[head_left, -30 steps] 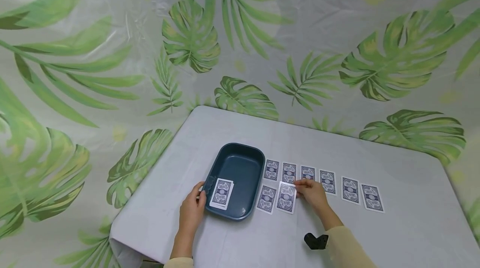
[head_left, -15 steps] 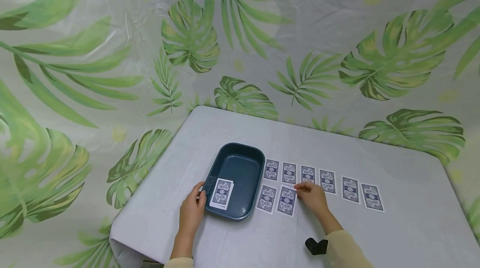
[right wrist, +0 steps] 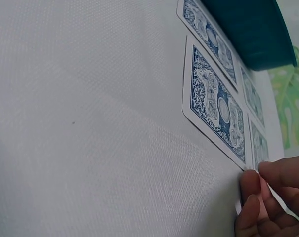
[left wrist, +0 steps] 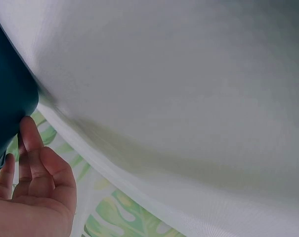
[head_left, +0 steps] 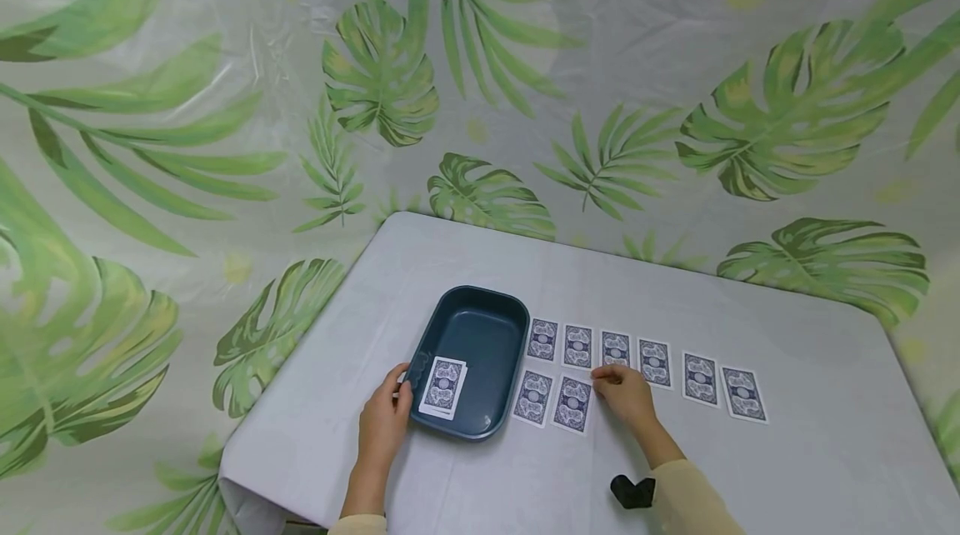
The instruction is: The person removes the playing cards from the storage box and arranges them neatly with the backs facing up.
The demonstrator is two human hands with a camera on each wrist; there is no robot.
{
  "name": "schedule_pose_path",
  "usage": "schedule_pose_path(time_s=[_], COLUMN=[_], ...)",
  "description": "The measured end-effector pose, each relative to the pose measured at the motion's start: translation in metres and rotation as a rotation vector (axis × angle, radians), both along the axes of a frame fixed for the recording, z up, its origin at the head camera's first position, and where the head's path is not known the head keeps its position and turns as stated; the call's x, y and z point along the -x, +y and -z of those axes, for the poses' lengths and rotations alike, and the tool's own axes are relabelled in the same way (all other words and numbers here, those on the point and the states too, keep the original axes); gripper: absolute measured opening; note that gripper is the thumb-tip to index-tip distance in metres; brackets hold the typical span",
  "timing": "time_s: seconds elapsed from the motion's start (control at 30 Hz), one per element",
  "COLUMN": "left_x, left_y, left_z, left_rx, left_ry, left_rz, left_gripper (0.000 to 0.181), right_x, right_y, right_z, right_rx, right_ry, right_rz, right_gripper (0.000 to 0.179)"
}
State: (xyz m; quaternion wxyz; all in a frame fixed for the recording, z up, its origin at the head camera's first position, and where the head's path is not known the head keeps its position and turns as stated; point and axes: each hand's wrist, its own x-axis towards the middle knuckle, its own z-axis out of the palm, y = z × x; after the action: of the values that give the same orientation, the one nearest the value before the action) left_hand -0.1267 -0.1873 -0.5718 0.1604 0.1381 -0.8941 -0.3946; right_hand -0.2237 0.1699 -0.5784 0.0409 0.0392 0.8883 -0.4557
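My left hand holds the left rim of a dark teal tray, thumb and fingers at its edge. In the left wrist view, fingertips press against the outside of the tray near a corner. Inside the tray, a small stack of face-down playing cards lies at the near left. My right hand is low over the table, its loosely bent fingertips right at the upper right corner of a playing card. That card lies flat, blue patterned back up, beside another playing card next to the tray.
Behind these two, several face-down playing cards form a row running right from the tray, ending with a playing card. A black angular object shows beside the right sleeve. The white-covered table meets a leaf-patterned sheet at the back.
The card at my right hand, earlier tilted up in its fingers, came down flat in the near row. The fingertips then shifted slightly right off its corner. My left hand stayed at the tray.
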Motion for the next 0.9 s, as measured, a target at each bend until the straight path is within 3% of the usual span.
schedule_pose_path(time_s=[0.2,0.5,0.73,0.9], left_x=[0.0,0.0,0.0,0.0], left_y=[0.0,0.002,0.002,0.001], left_z=[-0.001,-0.002,-0.002,0.0], left_rx=[0.005,0.005,0.007,0.008], left_ry=[-0.006,-0.018,-0.021,-0.013], left_rz=[-0.001,-0.001,-0.01,-0.007], left_gripper=[0.033,0.033,0.033,0.033], right_x=[0.002,0.013,0.024,0.029], right_y=[-0.002,-0.02,-0.055,-0.088], right_z=[-0.004,-0.023,-0.046,-0.067], right_rx=[0.032,0.158,0.244,0.289], right_ry=[-0.012,0.007,0.005,0.029], right_rz=[0.019,0.013,-0.01,-0.076], right_gripper=[0.015,0.021,0.018,0.018])
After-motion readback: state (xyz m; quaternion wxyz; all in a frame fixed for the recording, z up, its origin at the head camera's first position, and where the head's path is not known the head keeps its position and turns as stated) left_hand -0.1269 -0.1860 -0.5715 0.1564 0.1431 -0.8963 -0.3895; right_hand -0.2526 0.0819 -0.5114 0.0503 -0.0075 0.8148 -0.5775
